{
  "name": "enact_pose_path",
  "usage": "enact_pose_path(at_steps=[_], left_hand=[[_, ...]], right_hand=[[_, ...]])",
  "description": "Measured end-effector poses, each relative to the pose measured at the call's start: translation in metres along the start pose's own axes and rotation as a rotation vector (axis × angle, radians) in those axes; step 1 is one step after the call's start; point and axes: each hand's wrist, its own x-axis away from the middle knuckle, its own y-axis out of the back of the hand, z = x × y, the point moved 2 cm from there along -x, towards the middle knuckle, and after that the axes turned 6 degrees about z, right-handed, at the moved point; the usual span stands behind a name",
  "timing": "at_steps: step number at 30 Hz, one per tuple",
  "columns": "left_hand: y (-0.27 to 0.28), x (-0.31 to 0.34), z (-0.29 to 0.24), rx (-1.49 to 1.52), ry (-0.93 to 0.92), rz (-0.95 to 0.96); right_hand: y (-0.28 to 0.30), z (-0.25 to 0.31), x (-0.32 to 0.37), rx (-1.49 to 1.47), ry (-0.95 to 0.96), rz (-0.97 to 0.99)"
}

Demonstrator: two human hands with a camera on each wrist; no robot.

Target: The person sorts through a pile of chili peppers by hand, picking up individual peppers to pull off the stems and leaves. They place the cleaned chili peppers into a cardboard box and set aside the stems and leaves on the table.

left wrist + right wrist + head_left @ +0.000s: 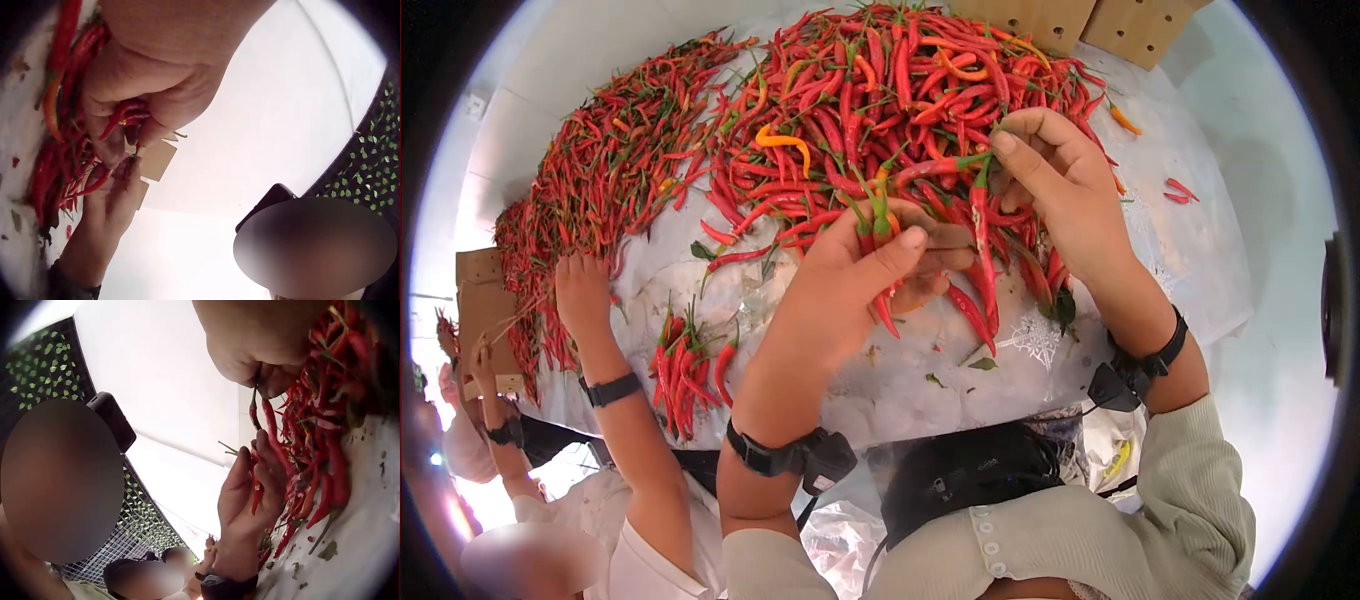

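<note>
My left hand (825, 290) holds a few red chili peppers (257, 494) between thumb and fingers, their green stems sticking up past the thumb and a red tip hanging below. In the left wrist view, the held chilies (128, 115) show inside the curled fingers. To the right, my right hand (1065, 195) pinches a red chili pepper (980, 215) by its green stem between thumb and fingertips. This chili hangs tip down, just beyond the left fingertips. Behind both hands rises a large pile of red chilies (840, 120).
A small bunch of chilies (685, 375) lies left of my left arm. A second pile (615, 150) spreads farther left, where another person's hand (583, 295) reaches in. Cardboard boxes (1135, 30) stand at the back. Loose chilies (1180, 190) lie on the sheet-covered table (1190, 250).
</note>
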Motion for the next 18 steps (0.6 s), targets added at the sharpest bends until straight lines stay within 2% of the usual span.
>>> enact_pose_path(at_steps=[5,10,17,18], left_hand=[[0.001,-0.001,0.001,0.026,0.007,-0.078],[0.003,-0.003,0.006,0.005,-0.005,-0.132],[-0.001,-0.004,0.013,-0.062,-0.014,-0.112],[-0.003,-0.004,0.014,-0.079,-0.006,-0.115]], right_hand=[[0.001,-0.004,0.000,-0.109,-0.098,0.006],[-0.003,-0.001,0.003,-0.246,-0.104,0.017],[-0.006,-0.001,0.007,-0.565,-0.199,0.040],[-0.007,0.000,0.008,-0.541,-0.225,0.043]])
